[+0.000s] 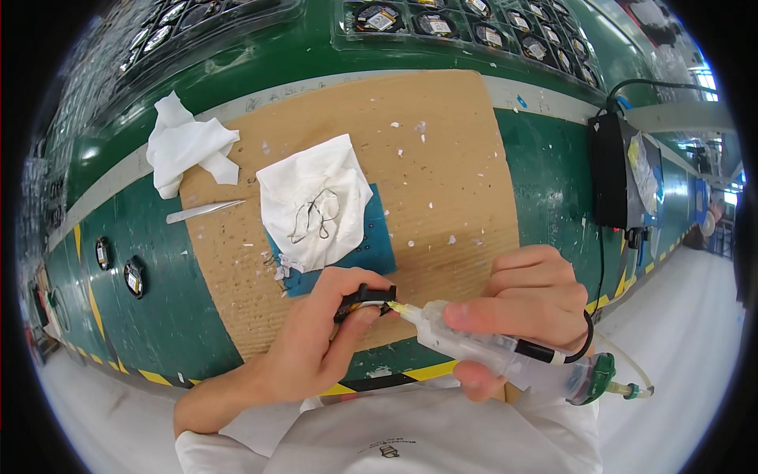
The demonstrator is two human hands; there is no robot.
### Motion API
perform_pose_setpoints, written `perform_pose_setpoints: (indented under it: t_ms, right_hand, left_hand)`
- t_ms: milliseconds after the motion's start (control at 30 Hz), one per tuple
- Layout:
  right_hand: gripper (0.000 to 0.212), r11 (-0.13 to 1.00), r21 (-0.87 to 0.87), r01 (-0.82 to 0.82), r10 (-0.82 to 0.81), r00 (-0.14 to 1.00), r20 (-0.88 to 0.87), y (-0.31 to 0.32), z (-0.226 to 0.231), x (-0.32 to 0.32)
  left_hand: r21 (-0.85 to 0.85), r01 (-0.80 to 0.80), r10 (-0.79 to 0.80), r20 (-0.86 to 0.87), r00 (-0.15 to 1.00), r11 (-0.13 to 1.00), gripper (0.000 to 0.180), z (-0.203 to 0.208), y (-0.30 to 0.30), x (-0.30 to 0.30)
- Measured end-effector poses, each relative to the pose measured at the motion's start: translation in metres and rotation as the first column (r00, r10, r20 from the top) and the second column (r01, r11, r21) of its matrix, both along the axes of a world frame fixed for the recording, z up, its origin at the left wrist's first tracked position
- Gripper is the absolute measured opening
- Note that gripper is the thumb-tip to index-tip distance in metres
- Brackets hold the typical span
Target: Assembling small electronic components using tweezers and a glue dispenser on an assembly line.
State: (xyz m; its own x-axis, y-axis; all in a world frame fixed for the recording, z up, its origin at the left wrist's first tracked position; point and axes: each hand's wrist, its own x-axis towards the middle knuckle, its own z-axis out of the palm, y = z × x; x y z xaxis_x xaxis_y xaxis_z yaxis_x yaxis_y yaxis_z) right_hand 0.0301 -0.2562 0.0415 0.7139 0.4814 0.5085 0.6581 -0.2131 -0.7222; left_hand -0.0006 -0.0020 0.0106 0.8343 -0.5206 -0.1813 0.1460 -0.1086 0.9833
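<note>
Between the thumb and fingers of my left hand (320,336) is a small black round part (365,302), held on edge near the front of the table. My right hand (533,304) wraps round a clear dispensing syringe (482,347) with a green end cap and a thin tube. The syringe's yellowish tip (397,306) points left and meets or nearly meets the part's edge; the exact contact is too small to make out. Just beyond my left hand lies a white cloth (312,193) with a thin dark wire loop (317,215) on it, over a blue pad (379,245).
Brown cardboard (450,174) covers the green table's middle. Tweezers (205,211) and a crumpled white cloth (189,146) lie at its left, with two round parts (134,276) farther left. Clear trays of round parts (434,25) stand at the back. A black box (608,174) stands right.
</note>
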Motion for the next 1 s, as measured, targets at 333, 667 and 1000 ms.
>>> perform_pose_setpoints:
  t_ms: [333, 667, 1000]
  right_hand:
    - [0.04, 1.0, 0.006, 0.012, -0.012, 1.0, 0.023, -0.0001, -0.0014, -0.0019]
    - [0.042, 1.0, -0.015, 0.012, -0.011, 0.999, 0.035, -0.0002, 0.0027, -0.0014]
    - [0.038, 1.0, -0.013, 0.002, -0.001, 0.999, 0.042, -0.0016, 0.004, -0.0013]
  left_hand:
    - [0.0, -0.003, 0.003, 0.033, 0.999, 1.0, 0.031, -0.0035, -0.0021, -0.0034]
    - [0.051, 0.15, -0.153, 0.066, 0.986, 0.987, 0.028, -0.0007, 0.0022, 0.0004]
    - [0.043, 0.144, -0.147, 0.083, 0.986, 0.989, 0.027, -0.0008, 0.0007, 0.0014]
